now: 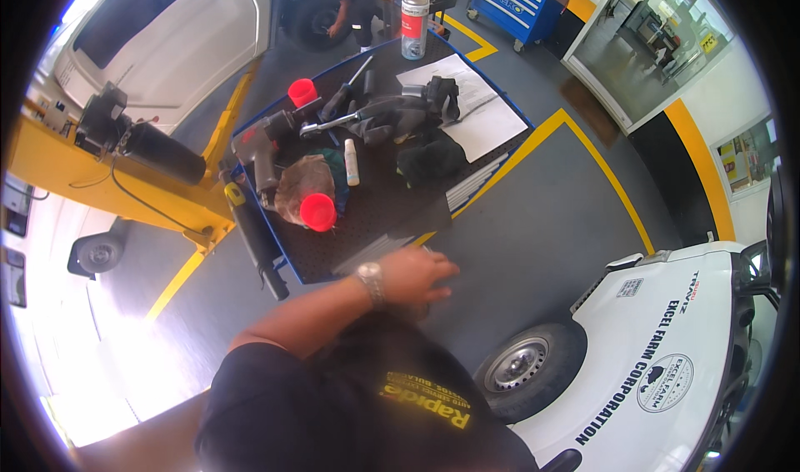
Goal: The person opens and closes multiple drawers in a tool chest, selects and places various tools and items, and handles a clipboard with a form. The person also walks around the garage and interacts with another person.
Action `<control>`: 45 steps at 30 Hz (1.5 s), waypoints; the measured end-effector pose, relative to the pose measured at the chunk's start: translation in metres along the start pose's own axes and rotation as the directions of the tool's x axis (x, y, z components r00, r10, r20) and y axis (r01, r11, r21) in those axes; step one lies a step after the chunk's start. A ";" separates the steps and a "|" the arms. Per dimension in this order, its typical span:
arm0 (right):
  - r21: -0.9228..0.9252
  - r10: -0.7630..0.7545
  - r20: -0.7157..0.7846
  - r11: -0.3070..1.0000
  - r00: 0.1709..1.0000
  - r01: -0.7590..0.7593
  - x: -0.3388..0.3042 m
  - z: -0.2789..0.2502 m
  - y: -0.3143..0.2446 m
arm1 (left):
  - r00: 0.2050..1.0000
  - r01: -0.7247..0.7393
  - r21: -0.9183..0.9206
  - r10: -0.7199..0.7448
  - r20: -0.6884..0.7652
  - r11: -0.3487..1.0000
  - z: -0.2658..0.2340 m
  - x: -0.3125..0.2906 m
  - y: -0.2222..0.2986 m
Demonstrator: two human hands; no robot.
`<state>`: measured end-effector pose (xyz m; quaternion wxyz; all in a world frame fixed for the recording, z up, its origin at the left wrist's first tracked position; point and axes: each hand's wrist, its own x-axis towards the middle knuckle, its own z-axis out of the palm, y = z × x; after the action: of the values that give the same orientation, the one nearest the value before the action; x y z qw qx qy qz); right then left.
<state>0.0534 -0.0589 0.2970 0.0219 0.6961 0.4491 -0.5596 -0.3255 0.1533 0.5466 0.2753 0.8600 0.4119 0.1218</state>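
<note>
L hand [417, 274]: flat, fingers out toward 3 o'clock, palm down, at the near edge of the cart [392, 222]. Nothing visibly held; underside hidden, so can't tell if anything sits under the palm. Watch [371, 282] on that wrist. R hand not in view.

Nearest things, going outward: light strip [371, 254] at cart's lower lip, just at 10 o'clock of the hand. Red cap [317, 212] on a plastic-wrapped bundle, 11 o'clock, apart from hand. Small white bottle [352, 162] lying flat just past it. Impact gun [262, 143] at 10–11 o'clock, upper-left of cart. Ratchet [329, 124] and dark gloves [429, 155] mid-cart, 12 o'clock. Paper sheet [475, 109] at 1 o'clock. Spray can [414, 24] upright at far edge. Red cup [302, 92] far left corner.

Progress, as judged: tools all lying loose on cart, none picked up; hand only resting/reaching at the edge. Looks like early or between steps; nothing visibly finished.

White vehicle w/ wheel [525, 365] at 4 o'clock, yellow lift arm [125, 180] at 9.
</note>
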 end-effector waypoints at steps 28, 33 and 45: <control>-0.211 -0.233 -0.158 0.957 0.960 0.198 0.138 -0.136 -0.188 | 0.683 0.599 -0.036 -0.534 -0.498 0.800 -0.216 0.036 -0.201; 0.112 -0.444 -0.025 0.889 0.896 0.444 0.172 -0.198 -0.210 | 0.529 0.685 -0.052 -0.546 -0.650 0.727 -0.209 0.067 -0.068; 0.856 -0.493 0.334 0.515 0.803 -0.041 0.252 -0.162 -0.440 | -0.094 -0.161 -0.953 -0.965 -0.244 0.256 0.069 0.020 0.128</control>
<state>-0.1173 0.4412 0.3641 -0.2614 0.3642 0.1946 -0.8725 -0.2008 0.0782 0.5635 0.3225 0.0584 0.6681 0.6680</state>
